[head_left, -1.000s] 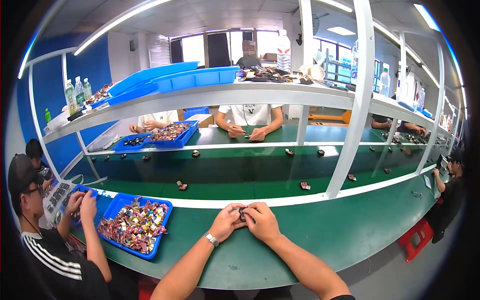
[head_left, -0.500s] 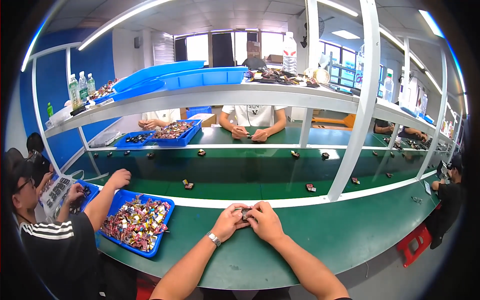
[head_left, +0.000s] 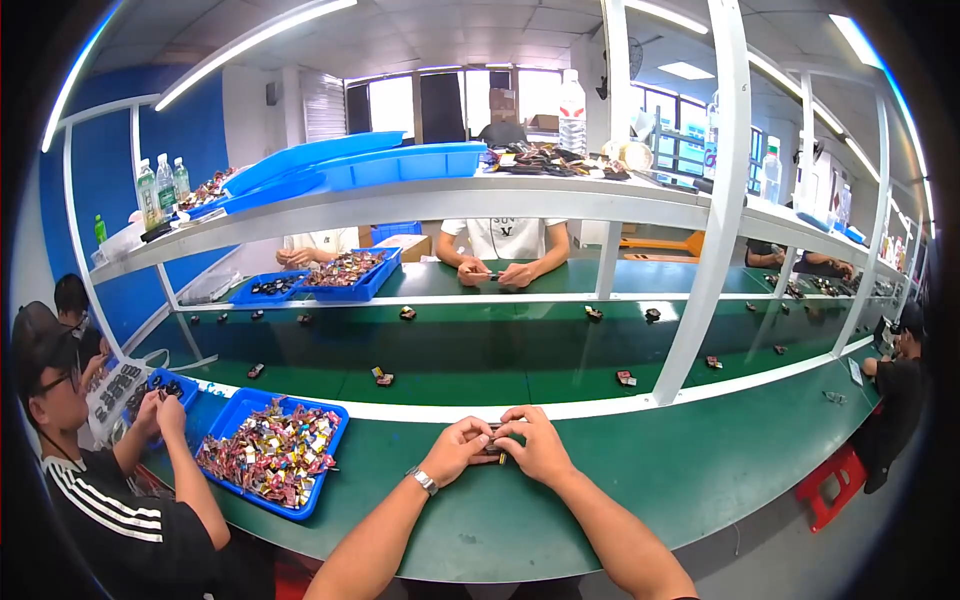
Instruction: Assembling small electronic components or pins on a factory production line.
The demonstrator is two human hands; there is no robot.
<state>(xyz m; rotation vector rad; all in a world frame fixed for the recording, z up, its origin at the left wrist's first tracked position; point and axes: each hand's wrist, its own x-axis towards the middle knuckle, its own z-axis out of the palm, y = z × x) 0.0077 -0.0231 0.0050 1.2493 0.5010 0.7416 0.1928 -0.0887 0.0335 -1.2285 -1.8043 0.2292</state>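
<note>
The head view shows the left hand (head_left: 458, 448) and the right hand (head_left: 535, 442) drawn together, thumbs and fingers pinching one small part (head_left: 494, 447) between them, just above the green surface (head_left: 600, 490) on the person's side of a white rail (head_left: 480, 409). The fingers cover most of the part, so its exact shape cannot be told. For handling this small, the left hand would do best as the steady clamp, leaving the right fingertips to make the fine adjustments; a light, even pinch should spare the part from bending, and staying low would let anything dropped land close by. To the left on the surface, a blue tray (head_left: 322, 488) holds a heap of colourful pieces (head_left: 268, 450), near a co-worker in a dark striped top (head_left: 110, 500). Beyond the rail, small pieces lie spaced along a dark green strip (head_left: 480, 375), and a white shelf (head_left: 450, 203) above carries more blue trays (head_left: 400, 167) and a clear bottle (head_left: 572, 125). Another person in a white shirt (head_left: 505, 238) sits opposite; a red stool (head_left: 832, 487) stands at right, under long ceiling lights (head_left: 255, 55).
</note>
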